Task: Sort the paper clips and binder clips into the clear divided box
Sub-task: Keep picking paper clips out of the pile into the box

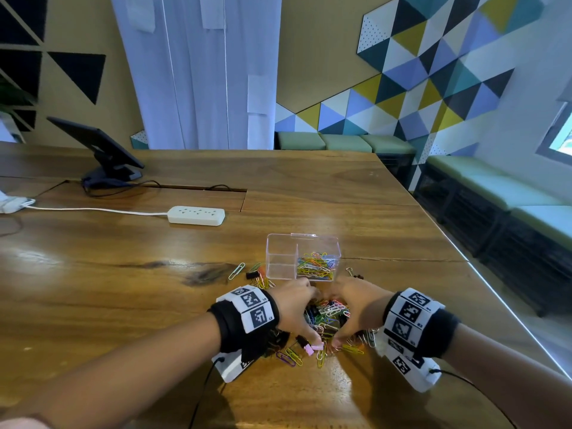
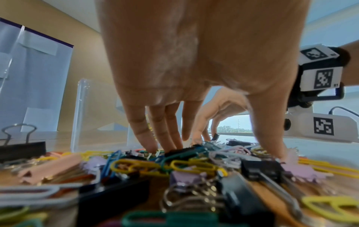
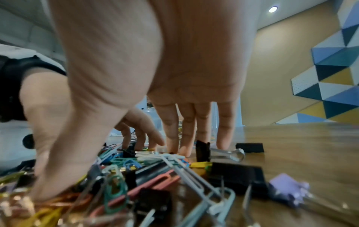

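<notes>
The clear divided box (image 1: 280, 239) stands on the wooden table; its right compartment holds coloured paper clips (image 1: 315, 264), and its left one looks empty. Just in front lies a mixed pile of paper clips and binder clips (image 1: 328, 314). My left hand (image 1: 297, 311) and right hand (image 1: 356, 308) cup the pile from either side. The left fingers (image 2: 167, 138) and thumb (image 2: 268, 130) reach straight down onto the clips. The right fingers (image 3: 186, 130) and thumb (image 3: 58, 161) do the same. Neither hand pinches anything.
Stray clips ring the pile: a green-white paper clip (image 1: 236, 270), a black binder clip (image 1: 252, 275), a pink binder clip (image 1: 309, 349). Farther back sit a white power strip (image 1: 196, 215) and a screen on a stand (image 1: 102, 150). The table edge (image 1: 495, 289) runs along the right.
</notes>
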Tool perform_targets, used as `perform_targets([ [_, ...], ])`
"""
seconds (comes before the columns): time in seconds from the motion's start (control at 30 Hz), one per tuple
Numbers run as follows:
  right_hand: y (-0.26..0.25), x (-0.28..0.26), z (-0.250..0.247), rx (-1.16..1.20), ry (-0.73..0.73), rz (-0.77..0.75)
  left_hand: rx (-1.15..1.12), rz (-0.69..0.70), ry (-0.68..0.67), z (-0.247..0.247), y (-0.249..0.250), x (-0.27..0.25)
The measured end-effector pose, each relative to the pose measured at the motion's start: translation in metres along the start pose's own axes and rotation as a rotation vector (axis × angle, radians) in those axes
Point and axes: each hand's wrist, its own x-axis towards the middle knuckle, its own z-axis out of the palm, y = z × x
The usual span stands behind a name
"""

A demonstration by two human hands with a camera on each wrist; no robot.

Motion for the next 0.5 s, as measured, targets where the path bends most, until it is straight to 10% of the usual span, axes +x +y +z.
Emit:
perform_targets([
  [0.5,0.0037,-0.0018,-0.0039,0.107,0.022,-0.024,-0.161,0.026,0.009,-0.0019,-0.0038,0.0057],
])
